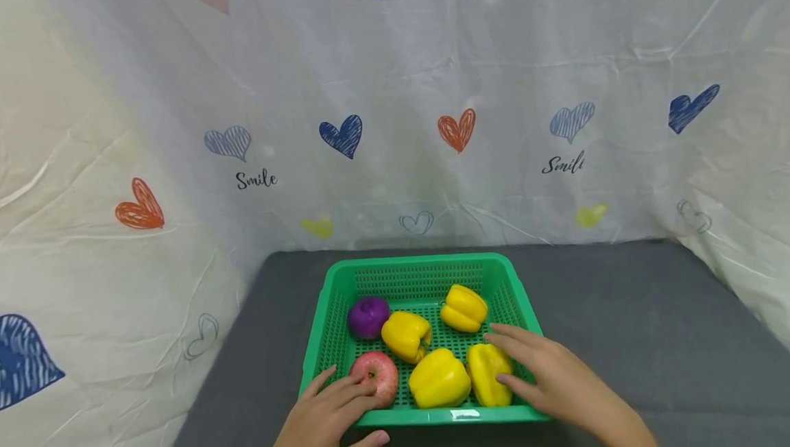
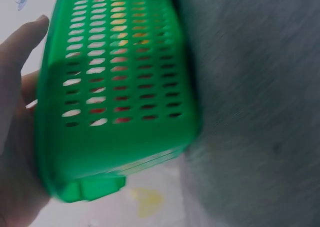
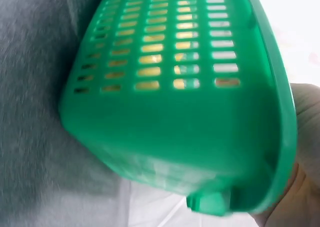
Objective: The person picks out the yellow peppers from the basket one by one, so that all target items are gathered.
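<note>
A green plastic basket holds a red apple, several yellow bell peppers and a round purple item. At its front left corner, my left hand reaches over the rim with fingers extended, the fingertips at the apple's near left side. My right hand comes over the right side, its fingers loosely spread and the thumb by the front right yellow pepper. Whether either hand presses on the produce cannot be told. Both wrist views show mostly the basket's outer wall, with part of each hand beyond the rim.
The basket stands on a table with a dark grey cloth. Behind and to the sides hangs a pale curtain printed with hearts and the word Smile. Two further yellow peppers lie toward the basket's back and middle.
</note>
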A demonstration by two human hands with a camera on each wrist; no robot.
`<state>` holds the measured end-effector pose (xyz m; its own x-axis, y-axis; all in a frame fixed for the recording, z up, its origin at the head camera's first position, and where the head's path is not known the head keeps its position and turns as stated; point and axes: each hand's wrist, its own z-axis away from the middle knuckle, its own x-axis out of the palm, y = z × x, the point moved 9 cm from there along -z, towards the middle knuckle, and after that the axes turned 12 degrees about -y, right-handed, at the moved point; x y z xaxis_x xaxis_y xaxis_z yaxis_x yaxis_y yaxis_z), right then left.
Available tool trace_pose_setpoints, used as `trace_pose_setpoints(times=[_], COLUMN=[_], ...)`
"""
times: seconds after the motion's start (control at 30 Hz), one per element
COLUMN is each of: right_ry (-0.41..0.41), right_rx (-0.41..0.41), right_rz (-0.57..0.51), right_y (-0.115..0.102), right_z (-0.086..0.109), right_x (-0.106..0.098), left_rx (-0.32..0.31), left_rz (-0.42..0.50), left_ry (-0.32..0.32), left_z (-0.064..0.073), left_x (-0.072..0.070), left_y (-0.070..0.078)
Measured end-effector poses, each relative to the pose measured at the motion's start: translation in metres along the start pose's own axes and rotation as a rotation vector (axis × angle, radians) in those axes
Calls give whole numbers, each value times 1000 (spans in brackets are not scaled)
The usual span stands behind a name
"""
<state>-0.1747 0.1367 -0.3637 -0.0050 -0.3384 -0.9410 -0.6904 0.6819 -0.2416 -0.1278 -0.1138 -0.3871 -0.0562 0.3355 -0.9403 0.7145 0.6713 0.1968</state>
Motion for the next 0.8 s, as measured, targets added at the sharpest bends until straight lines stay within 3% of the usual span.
trace_pose_setpoints(times=[0.17, 0.23, 0.43, 0.63, 0.8], right_ry=[-96, -157, -278, -280, -285], right_rx=[60, 110, 165, 141, 101], right_rz=[2, 1, 22, 57, -28], right_y=[0, 3, 5, 5, 5], right_z=[-9, -13, -22, -29, -33], right_x=[11, 16, 30, 34, 40], left_rx=[55, 46, 1, -23, -38], left_rz=[-34, -56, -83, -71, -76], left_ry=[187, 208, 149, 86, 79], left_z=[2, 2, -1, -3, -1], left_x=[0, 0, 2, 5, 5], left_y=[-1, -3, -3, -5, -8])
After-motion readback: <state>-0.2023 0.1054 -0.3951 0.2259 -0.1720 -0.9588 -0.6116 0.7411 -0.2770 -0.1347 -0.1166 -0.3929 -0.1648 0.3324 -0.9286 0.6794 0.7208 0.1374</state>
